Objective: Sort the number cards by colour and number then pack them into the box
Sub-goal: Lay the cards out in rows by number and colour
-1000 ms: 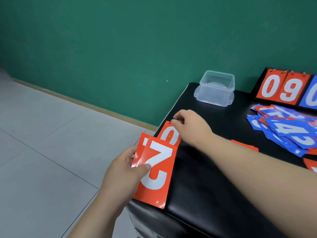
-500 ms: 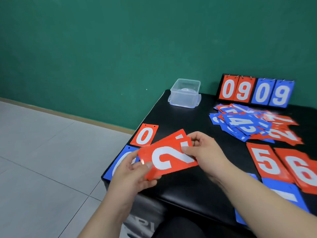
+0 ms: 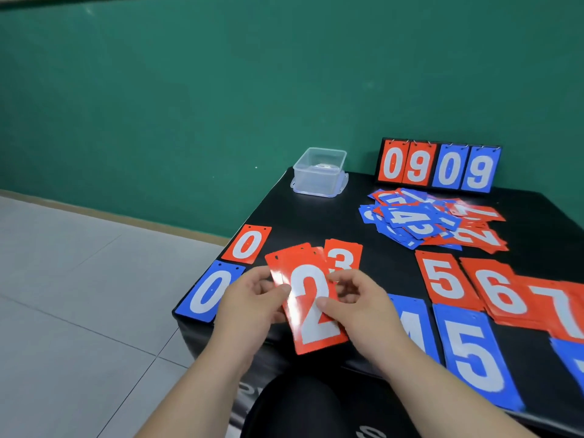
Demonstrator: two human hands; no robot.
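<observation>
— Left hand [image 3: 249, 298] and right hand [image 3: 357, 301]: what is gripped?
— A red 2 card [image 3: 313, 311] is pinched by both and tilted up, likely so its number can be read. A red 3 card [image 3: 343, 260] shows behind it.
— And outward?
— A red 0 card [image 3: 247, 244] is laid at eleven o'clock, apparently to start a row. The box [image 3: 319, 172] stands at twelve, and no cards are seen inside.
</observation>
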